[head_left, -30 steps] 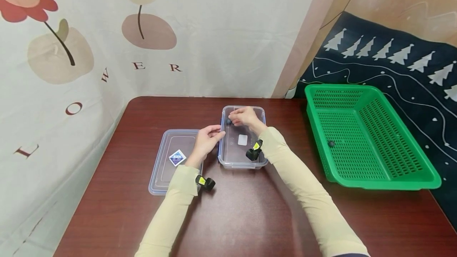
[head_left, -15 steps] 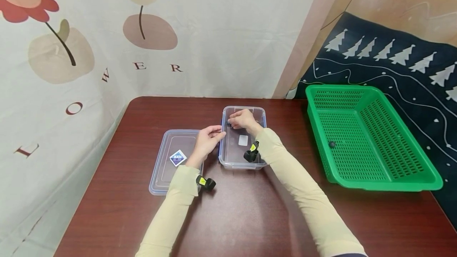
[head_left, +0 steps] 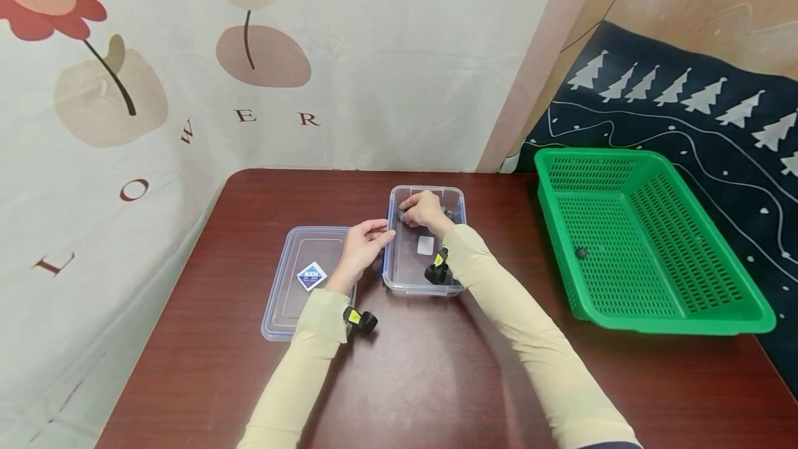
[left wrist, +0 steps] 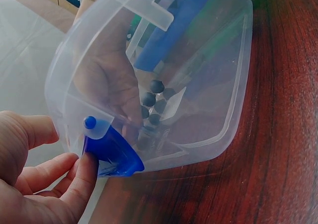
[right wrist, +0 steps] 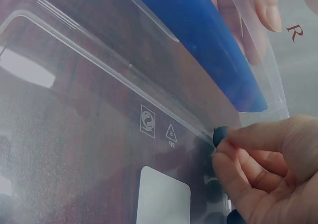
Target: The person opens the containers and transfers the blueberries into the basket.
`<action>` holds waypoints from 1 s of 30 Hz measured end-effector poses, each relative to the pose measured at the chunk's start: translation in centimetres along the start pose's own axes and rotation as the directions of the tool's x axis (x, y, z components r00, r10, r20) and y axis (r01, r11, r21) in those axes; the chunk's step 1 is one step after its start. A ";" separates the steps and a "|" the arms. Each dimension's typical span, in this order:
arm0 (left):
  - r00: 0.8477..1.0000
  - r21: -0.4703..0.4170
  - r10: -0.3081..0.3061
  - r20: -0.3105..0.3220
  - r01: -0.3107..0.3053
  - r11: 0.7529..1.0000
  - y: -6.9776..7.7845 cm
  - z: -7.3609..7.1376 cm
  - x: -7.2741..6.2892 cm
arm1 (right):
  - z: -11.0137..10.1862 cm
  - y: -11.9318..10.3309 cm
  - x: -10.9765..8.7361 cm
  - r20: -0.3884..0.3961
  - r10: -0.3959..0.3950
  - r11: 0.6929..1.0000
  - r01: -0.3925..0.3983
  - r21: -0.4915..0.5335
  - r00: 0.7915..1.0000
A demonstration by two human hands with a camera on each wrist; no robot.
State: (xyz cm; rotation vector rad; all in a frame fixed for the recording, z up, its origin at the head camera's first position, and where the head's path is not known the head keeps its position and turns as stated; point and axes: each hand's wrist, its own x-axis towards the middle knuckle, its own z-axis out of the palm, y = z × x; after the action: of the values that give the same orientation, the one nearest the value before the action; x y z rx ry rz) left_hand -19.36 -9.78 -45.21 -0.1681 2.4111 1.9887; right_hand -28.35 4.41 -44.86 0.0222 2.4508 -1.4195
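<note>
My right hand (head_left: 425,210) reaches into the clear plastic box (head_left: 408,279). Its thumb and index finger pinch a small dark blueberry (right wrist: 220,135) near the box's left wall. Several more blueberries (left wrist: 157,86) lie on the box floor at the far end, partly covered by that hand in the head view. Against the outside of the left wall rests my left hand (head_left: 361,247), its fingers touching the blue latch (left wrist: 112,152) and its thumb touching the wall; it grips nothing.
Left of the box, its clear lid (head_left: 299,314) lies flat, partly under the left forearm. A green perforated basket (head_left: 686,324) stands at the right with a single blueberry (head_left: 581,253) in it. Fabric hangs behind the table (head_left: 436,380).
My right hand has shifted slightly lower in the box, and more blueberries show to its right. The left hand stays at the left wall.
</note>
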 end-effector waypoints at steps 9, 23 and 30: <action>1.000 0.007 0.006 -0.003 -0.006 1.000 -0.1 0.0 0.1 | -0.1 -0.2 0.0 0.005 0.012 0.996 -0.011 -0.085 1.000; 0.999 -0.001 0.035 -0.016 -0.035 0.999 -0.1 0.2 0.0 | -0.1 0.1 -0.1 0.053 -0.062 0.974 0.072 -0.213 0.997; 0.999 -0.004 0.042 -0.019 -0.042 0.999 -0.2 0.2 -0.1 | -0.1 0.1 0.0 0.055 -0.027 0.978 0.038 -0.206 0.998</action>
State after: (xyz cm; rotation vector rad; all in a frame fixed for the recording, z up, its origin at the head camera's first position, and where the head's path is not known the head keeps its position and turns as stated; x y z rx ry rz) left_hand -19.31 -9.63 -45.40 -0.1379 2.4424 2.0187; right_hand -28.37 4.54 -44.85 -0.0997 2.5535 -1.1545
